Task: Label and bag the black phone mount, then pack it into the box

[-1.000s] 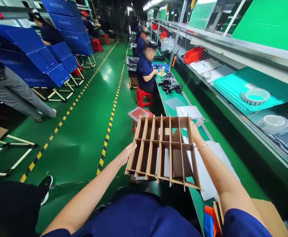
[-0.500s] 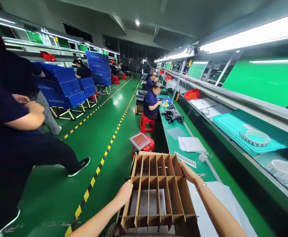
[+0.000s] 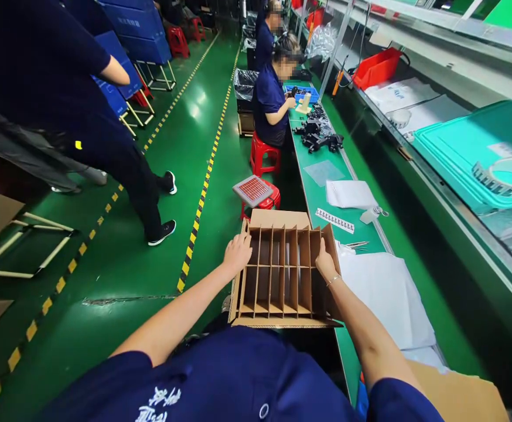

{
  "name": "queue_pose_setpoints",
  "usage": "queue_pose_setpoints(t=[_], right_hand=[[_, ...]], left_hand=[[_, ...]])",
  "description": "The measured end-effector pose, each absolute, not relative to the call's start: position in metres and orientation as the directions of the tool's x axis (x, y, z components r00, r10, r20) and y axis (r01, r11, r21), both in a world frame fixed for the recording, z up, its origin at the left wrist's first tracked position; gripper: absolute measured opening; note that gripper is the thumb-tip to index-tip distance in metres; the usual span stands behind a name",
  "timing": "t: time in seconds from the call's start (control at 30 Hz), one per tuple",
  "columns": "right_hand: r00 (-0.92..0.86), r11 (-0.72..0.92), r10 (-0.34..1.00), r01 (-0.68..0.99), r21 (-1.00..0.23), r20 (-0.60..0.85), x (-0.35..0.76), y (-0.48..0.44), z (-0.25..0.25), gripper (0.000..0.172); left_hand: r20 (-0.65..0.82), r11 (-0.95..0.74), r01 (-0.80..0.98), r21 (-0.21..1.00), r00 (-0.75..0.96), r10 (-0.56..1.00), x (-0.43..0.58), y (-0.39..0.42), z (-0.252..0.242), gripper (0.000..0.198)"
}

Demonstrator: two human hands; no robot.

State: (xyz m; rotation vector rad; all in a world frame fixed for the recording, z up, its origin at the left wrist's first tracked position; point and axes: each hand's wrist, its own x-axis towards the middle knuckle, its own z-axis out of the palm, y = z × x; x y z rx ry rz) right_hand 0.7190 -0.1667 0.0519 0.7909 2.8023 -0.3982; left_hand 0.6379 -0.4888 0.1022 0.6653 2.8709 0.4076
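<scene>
A cardboard box [image 3: 282, 322] with its flaps raised stands in front of me, beside the green bench. Inside it sits a cardboard divider [image 3: 277, 266] of crossed strips forming several narrow compartments. My left hand [image 3: 238, 252] is at the box's upper left corner, its fingers bent over the edge and closed on the cardboard. At the right side, my right hand [image 3: 325, 261] grips the divider's right end, with one finger pointing up along the cardboard. The undersides of both hands are hidden.
White sheets [image 3: 383, 293], a label strip [image 3: 335, 221] and tweezers [image 3: 356, 245] lie on the green bench [image 3: 315, 196]. A tray [image 3: 253, 190] rests on a red stool ahead. A seated person [image 3: 269, 99] works farther along; another person [image 3: 142, 187] walks at the left.
The view has tilted down. The divider now sits lower inside the box, whose flaps show around it. Both hands have stayed on its sides. The walking person has moved ahead.
</scene>
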Motion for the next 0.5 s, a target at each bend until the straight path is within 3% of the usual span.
queue_pose_setpoints(t=[0.13, 0.33, 0.5], right_hand=[[-0.857, 0.87, 0.425, 0.476, -0.129, -0.292, 0.704, -0.163, 0.065, 0.083], [-0.854, 0.895, 0.397, 0.441, -0.065, -0.336, 0.698, -0.154, 0.078, 0.084], [-0.825, 0.877, 0.429, 0.478, -0.05, -0.367, 0.696, -0.162, 0.066, 0.082]], left_hand=[[-0.091, 0.821, 0.48, 0.309, -0.844, 0.528, 0.569, -0.447, 0.102, 0.039], [-0.281, 0.791, 0.493, 0.362, -0.752, 0.596, 0.513, -0.414, 0.069, 0.033], [-0.35, 0.768, 0.5, 0.4, -0.691, 0.632, 0.503, -0.417, 0.046, 0.032]])
